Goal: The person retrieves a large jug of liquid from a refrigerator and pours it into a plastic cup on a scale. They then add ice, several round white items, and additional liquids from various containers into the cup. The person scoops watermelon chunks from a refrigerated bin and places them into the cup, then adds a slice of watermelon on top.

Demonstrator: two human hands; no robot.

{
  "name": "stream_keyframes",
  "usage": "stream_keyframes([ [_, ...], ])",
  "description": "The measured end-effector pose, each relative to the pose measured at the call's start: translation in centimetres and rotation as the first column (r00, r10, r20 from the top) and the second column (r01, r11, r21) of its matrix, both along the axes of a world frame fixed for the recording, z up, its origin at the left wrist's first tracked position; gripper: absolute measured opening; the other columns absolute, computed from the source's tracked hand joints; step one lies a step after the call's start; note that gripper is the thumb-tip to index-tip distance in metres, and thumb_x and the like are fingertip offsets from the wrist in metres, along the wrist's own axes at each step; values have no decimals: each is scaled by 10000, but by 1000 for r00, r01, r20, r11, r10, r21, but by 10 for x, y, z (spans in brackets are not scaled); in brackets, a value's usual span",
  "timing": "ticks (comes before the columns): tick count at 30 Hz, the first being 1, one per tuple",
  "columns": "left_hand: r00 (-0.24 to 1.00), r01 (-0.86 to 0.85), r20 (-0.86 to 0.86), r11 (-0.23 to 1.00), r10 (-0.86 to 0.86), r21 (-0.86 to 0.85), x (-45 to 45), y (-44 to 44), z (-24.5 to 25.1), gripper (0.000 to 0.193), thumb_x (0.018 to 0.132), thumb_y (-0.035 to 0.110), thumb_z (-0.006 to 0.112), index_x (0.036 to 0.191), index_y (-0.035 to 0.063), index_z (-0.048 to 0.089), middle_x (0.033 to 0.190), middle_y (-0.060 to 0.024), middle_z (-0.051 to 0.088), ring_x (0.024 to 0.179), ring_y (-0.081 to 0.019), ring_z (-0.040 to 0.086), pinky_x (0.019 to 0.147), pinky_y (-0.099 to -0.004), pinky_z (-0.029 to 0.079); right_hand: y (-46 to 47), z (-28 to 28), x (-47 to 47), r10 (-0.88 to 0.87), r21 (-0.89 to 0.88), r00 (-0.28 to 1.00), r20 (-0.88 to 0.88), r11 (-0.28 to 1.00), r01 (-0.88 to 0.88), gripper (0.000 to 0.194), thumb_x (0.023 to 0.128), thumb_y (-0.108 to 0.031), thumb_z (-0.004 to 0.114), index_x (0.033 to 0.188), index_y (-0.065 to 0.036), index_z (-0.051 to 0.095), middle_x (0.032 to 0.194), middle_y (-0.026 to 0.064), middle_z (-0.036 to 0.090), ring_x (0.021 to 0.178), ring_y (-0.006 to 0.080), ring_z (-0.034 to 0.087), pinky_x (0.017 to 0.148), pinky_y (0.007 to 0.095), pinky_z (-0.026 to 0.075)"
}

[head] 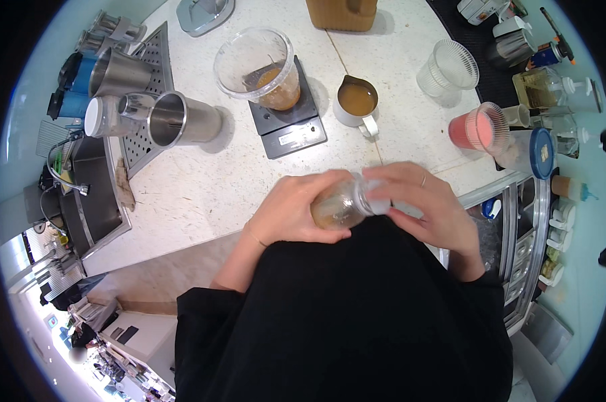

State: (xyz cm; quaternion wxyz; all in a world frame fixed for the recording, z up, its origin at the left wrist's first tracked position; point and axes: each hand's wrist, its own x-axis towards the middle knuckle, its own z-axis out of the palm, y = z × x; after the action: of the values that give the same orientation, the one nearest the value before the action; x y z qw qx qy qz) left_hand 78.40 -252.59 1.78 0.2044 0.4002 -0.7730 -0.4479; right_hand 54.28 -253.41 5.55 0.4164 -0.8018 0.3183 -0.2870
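Observation:
My left hand (303, 206) is wrapped around a clear jar (340, 206) tilted sideways, with some brownish content low inside. At its mouth my right hand (418, 201) has its fingers on a whitish lid (378, 198), blurred; whether the lid is on or loose I cannot tell. Beyond them, a large clear plastic tub (255, 65) holding brown liquid stands on a black digital scale (293, 138). A white-handled metal pitcher (351, 118) of brown liquid sits to the scale's right.
Left are a steel cup (197, 120), a perforated drain tray (159, 65) and a sink (99, 191). Right are a ribbed clear cup (438, 75), a cup of pink liquid (466, 130) and a blue-lidded container (521, 151). A brown jug (340, 17) stands at the back.

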Motion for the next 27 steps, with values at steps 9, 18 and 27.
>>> stream_keyframes([
  [9,946,269,-241,941,-217,207,-36,-28,-38,643,611,373,777,1143,86,555,963,-148,656,848,-320,641,724,-350,496,-7,8,-34,21,176,908,-419,983,59,452,740,-174,745,1137,-57,563,976,148,634,871,276,643,712,342,509],
  [18,990,-98,-131,941,57,-324,-110,-12,-66,722,650,380,788,1255,128,484,1263,-140,530,963,-311,617,829,-360,507,28,-12,-62,-425,-89,728,-537,887,452,444,801,-271,698,1132,-29,528,868,159,603,718,311,609,609,378,475],
  [27,909,-188,323,949,266,-252,-25,2,-80,467,754,343,716,1041,58,484,1418,-239,360,806,-328,658,591,-368,540,32,-1,-88,-658,-384,448,-606,735,559,403,781,-240,709,1099,-32,576,903,148,618,746,311,609,656,384,480],
])
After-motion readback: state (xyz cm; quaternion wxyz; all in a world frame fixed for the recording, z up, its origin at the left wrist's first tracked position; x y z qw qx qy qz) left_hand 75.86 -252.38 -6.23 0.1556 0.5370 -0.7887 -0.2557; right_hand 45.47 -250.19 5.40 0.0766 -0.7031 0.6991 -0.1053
